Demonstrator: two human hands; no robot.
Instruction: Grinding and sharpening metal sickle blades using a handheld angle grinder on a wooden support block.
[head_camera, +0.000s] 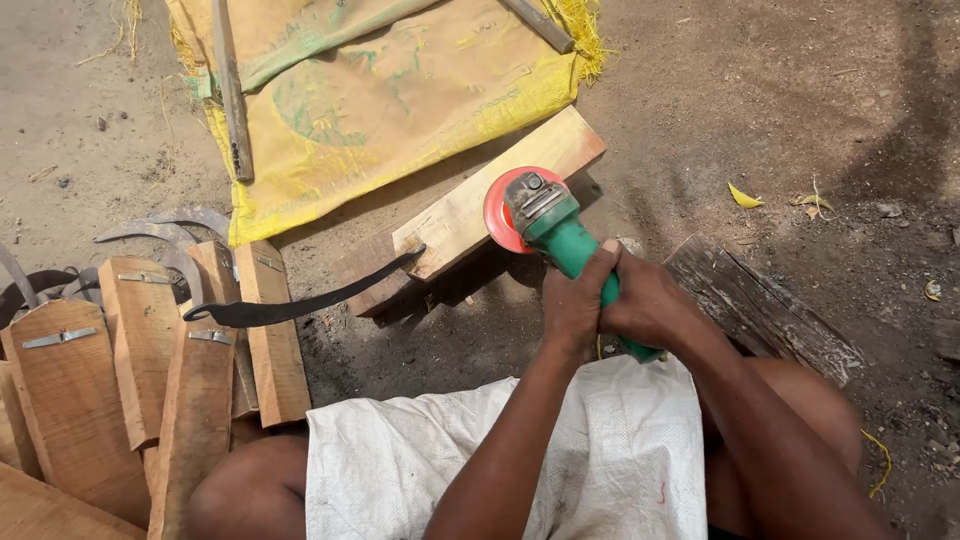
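Lying at far left, a cluster of wooden boards (150, 370) with small metal fittings rests on the dirt ground (780, 110), several curved grey blades (165, 228) showing behind them. A dark curved blade (300, 300) runs from the boards up to a pale wooden plank (470, 205), its tip touching the plank's near edge. Behind the plank, a yellow woven sack (390, 100) is spread on the ground, with a metal rod (232, 90) laid across its left part. At centre, a green angle grinder (565, 240) with a red disc guard sits at the plank's right end, the disc just beside the wood. The left hand (575, 305) is clenched around the grinder's body; the right hand (650, 305) grasps the same body, the two hands touching. A white woven cloth (560, 460) covers the person's lap. At right, a weathered dark timber (765, 310) lies beside the right forearm.
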